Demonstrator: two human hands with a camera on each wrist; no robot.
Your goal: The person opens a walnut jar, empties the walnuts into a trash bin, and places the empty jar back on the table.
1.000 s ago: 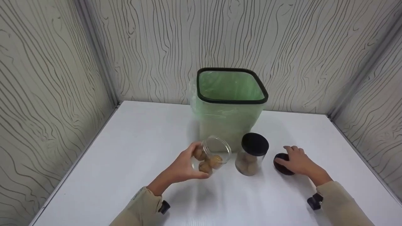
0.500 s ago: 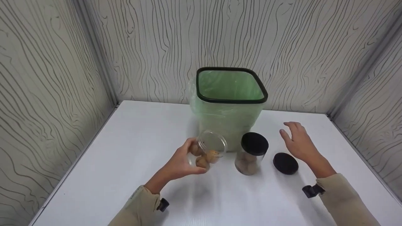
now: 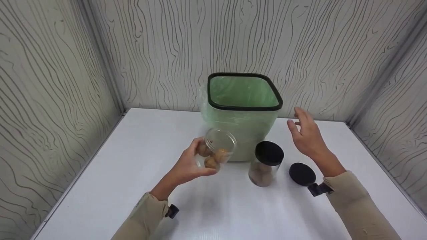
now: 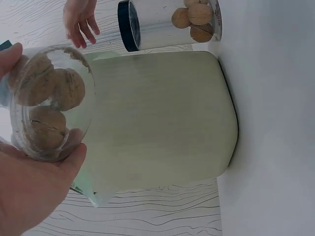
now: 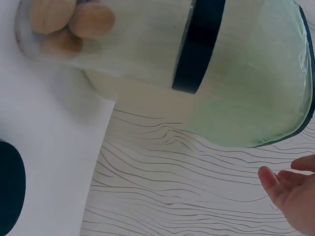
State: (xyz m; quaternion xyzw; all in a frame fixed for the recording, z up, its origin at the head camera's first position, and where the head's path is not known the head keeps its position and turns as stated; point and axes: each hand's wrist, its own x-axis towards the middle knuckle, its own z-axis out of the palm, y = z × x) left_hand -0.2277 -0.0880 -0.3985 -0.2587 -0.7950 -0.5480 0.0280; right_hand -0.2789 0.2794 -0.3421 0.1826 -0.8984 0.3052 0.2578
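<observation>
My left hand (image 3: 188,165) grips a clear open jar (image 3: 224,140) round its side, tilted with its mouth toward the bin. Several walnuts (image 4: 47,129) lie inside it. The jar is held above the table, in front of the bin. My right hand (image 3: 307,136) is raised with relaxed fingers and holds nothing, to the right of the bin. Below it a loose black lid (image 3: 302,174) lies flat on the table. Between the hands stands a second clear jar (image 3: 262,173), its black lid (image 3: 269,153) on, with walnuts (image 4: 199,17) at its bottom.
Behind the jars stands a pale green bin (image 3: 243,128) with a black rim (image 3: 245,108) and a thin green bag liner (image 3: 240,90). The white table (image 3: 110,186) is enclosed by wood-pattern panels (image 3: 160,53) at the back and sides.
My right hand has let go of the loose lid and risen up and away toward the bin's right side. My left hand has lifted the open jar slightly up and to the left.
</observation>
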